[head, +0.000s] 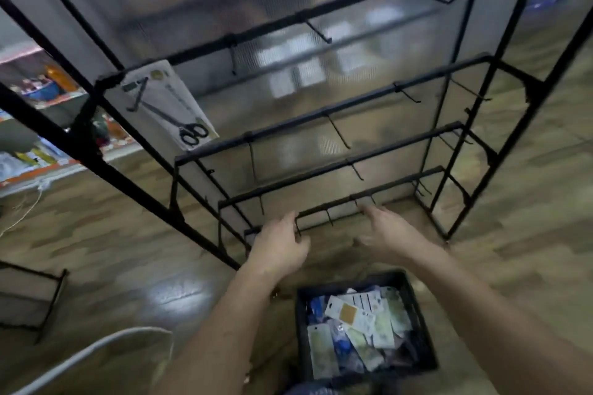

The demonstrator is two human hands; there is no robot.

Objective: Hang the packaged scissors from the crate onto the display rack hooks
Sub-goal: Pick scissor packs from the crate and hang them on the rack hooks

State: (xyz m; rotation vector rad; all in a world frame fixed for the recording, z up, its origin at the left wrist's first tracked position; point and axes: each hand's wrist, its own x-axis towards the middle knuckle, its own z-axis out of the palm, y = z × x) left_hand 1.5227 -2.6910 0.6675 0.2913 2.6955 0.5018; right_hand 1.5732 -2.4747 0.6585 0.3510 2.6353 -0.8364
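On the rack [369, 95], packaged scissors [167, 102]

A white card pack of black scissors [170, 106] hangs tilted on the black wire rack [321, 113], up-left of the left hand [279, 247]. The black plastic crate [349, 281] of packs sits below it.

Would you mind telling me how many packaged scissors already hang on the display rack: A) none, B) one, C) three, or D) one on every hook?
B: a single packaged scissors hangs at the upper left of the display rack, the other hooks in view are bare, and more packages lie in the crate.
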